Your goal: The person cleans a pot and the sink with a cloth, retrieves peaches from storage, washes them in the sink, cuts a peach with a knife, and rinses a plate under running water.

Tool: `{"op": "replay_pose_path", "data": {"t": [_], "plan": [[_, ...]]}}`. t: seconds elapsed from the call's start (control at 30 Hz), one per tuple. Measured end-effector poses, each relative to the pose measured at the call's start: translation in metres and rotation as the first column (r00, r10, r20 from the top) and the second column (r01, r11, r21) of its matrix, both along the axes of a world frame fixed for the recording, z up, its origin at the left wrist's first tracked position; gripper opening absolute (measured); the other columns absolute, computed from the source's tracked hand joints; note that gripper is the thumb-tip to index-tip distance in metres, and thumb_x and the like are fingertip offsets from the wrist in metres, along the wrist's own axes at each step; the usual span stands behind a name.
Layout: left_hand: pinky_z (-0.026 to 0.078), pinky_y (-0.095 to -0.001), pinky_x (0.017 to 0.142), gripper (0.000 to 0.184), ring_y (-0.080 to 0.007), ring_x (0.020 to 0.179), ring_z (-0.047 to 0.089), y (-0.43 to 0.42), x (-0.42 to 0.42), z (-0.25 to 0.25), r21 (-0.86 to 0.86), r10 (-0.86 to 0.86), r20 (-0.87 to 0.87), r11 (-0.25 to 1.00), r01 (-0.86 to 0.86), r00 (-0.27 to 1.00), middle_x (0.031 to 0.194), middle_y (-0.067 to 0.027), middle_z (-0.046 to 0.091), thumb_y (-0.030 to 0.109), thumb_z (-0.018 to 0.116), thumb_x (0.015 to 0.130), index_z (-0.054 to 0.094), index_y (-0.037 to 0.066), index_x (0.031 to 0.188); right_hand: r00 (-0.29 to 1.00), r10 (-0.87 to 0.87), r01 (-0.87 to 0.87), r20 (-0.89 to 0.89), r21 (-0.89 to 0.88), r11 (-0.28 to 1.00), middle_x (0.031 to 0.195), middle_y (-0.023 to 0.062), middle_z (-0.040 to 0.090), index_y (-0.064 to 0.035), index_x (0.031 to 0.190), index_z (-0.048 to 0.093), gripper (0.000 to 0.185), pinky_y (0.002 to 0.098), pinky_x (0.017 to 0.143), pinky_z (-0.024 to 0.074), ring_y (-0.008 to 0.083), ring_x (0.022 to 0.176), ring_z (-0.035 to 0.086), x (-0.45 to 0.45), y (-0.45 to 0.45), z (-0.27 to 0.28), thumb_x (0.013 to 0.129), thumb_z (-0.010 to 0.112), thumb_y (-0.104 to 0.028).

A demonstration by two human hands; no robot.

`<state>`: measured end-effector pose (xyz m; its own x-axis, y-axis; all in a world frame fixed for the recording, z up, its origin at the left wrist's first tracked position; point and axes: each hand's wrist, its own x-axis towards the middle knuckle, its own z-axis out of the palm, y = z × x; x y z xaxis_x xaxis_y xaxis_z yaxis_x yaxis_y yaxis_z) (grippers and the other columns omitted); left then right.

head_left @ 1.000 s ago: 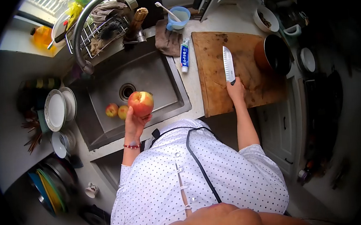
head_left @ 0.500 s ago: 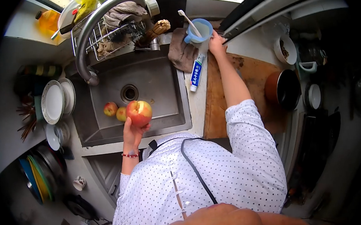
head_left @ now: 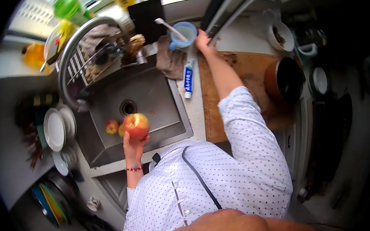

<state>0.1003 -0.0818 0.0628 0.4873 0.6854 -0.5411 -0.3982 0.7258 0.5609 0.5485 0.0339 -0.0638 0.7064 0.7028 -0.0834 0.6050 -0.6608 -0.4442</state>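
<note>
Over the near side of the sink (head_left: 160,128), my left hand (head_left: 134,145) holds up a large red and yellow apple (head_left: 136,126). A pale patch without skin shows on its top. Smaller apples (head_left: 112,127) lie in the sink behind it, one partly hidden. My right hand (head_left: 204,42) is stretched out to the back of the counter, beside a blue cup (head_left: 184,34) with a toothbrush (head_left: 170,29) in it. A dark bar partly covers its fingers, so I cannot make out whether they grip anything. A toothpaste tube (head_left: 188,78) lies just in front of the cup.
A curved faucet (head_left: 64,72) arches over the sink's left side, near a wire rack (head_left: 78,65). At the right are a wooden cutting board (head_left: 219,117), a brown pot (head_left: 272,81) and a white bowl (head_left: 289,39). Plates (head_left: 54,130) stand left of the sink. A cloth (head_left: 168,61) lies behind.
The whole view has shifted and turned, so the sink and counter sit differently in the frame. My left hand still holds the apple; my right hand stays beside the cup.
</note>
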Motion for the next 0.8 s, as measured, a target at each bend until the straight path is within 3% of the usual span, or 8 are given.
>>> {"op": "replay_pose_path", "data": {"t": [0.1,0.2,0.37,0.5,0.57,0.63,0.7,0.8], "plan": [[0.051,-0.0354,0.068,0.057,-0.0244,0.087,0.057,-0.001,0.0,0.003,-0.032,0.059,-0.022,0.998,-0.059,0.998,0.109,-0.0123,0.052,0.045,0.05,0.078,0.038,0.008,0.12,0.976,-0.217,0.215,-0.031,-0.066,0.974,0.099,0.0195,0.057,-0.0063,0.098,0.055,0.032,0.0427,0.079,0.0422,0.0352,0.094,0.053,0.009,-0.012,0.016,0.076,0.048,-0.028],[0.051,-0.0343,0.066,0.052,-0.0234,0.091,0.055,0.0,-0.005,0.001,0.002,-0.003,0.043,1.0,0.003,0.999,0.109,-0.0097,0.052,0.044,0.049,0.08,0.041,0.01,0.119,0.895,-0.43,0.444,-0.117,0.144,0.885,0.088,0.0184,0.059,-0.0048,0.078,0.058,0.024,0.0408,0.074,0.0439,0.0335,0.088,0.055,0.006,-0.026,0.056,0.07,0.054,-0.027],[0.051,-0.034,0.065,0.053,-0.0232,0.09,0.056,0.001,0.001,0.005,0.021,-0.056,0.079,0.998,0.054,0.995,0.109,-0.0096,0.052,0.045,0.051,0.078,0.043,0.01,0.117,0.838,-0.514,0.541,-0.182,0.396,0.742,0.085,0.0163,0.059,-0.0061,0.083,0.054,0.025,0.0381,0.071,0.0435,0.0324,0.079,0.055,0.023,-0.065,0.081,0.066,0.06,-0.024],[0.049,-0.0343,0.068,0.05,-0.022,0.093,0.054,0.001,0.005,0.008,0.006,-0.062,0.114,0.998,0.062,0.992,0.11,-0.0071,0.052,0.045,0.051,0.078,0.045,0.012,0.115,0.766,-0.608,0.585,-0.211,0.622,0.52,0.078,0.0127,0.055,-0.0046,0.084,0.047,0.03,0.0357,0.065,0.0447,0.028,0.071,0.057,0.023,-0.096,0.084,0.065,0.064,-0.019],[0.048,-0.0345,0.069,0.049,-0.0216,0.095,0.053,-0.003,0.006,0.011,-0.049,0.004,0.097,0.999,0.001,0.995,0.111,-0.0062,0.051,0.044,0.051,0.078,0.045,0.013,0.115,0.77,-0.398,0.638,-0.498,0.618,0.46,0.084,0.0136,0.054,-0.0058,0.087,0.043,0.031,0.0374,0.069,0.0428,0.0317,0.078,0.054,0.016,-0.117,0.085,0.065,0.062,-0.016],[0.047,-0.0343,0.071,0.048,-0.0211,0.095,0.052,-0.002,0.009,0.014,0.012,-0.081,0.2,0.997,0.08,0.977,0.111,-0.0051,0.051,0.043,0.052,0.078,0.045,0.014,0.115,0.811,-0.382,0.585,-0.444,0.621,0.521,0.082,0.012,0.054,-0.0051,0.09,0.04,0.032,0.0336,0.062,0.0439,0.0255,0.068,0.055,-0.013,-0.142,0.094,0.068,0.06,-0.013],[0.047,-0.0344,0.07,0.049,-0.0213,0.093,0.053,-0.004,0.01,0.02,0.016,-0.105,0.213,0.994,0.104,0.971,0.111,-0.0054,0.051,0.043,0.052,0.077,0.045,0.014,0.116,0.733,-0.099,0.617,-0.673,0.596,0.514,0.084,0.0112,0.054,-0.0043,0.093,0.038,0.03,0.0284,0.053,0.0432,0.0166,0.059,0.054,-0.05,-0.168,0.114,0.071,0.058,-0.009],[0.047,-0.0347,0.07,0.051,-0.0219,0.091,0.053,-0.004,0.006,0.016,0.037,-0.17,0.238,0.985,0.166,0.956,0.111,-0.0062,0.051,0.042,0.054,0.076,0.045,0.013,0.116,0.655,0.047,0.641,-0.755,0.587,0.494,0.086,0.0106,0.053,-0.0035,0.1,0.036,0.034,0.0235,0.046,0.0405,0.0097,0.052,0.049,-0.093,-0.196,0.101,0.073,0.056,-0.008]]}}
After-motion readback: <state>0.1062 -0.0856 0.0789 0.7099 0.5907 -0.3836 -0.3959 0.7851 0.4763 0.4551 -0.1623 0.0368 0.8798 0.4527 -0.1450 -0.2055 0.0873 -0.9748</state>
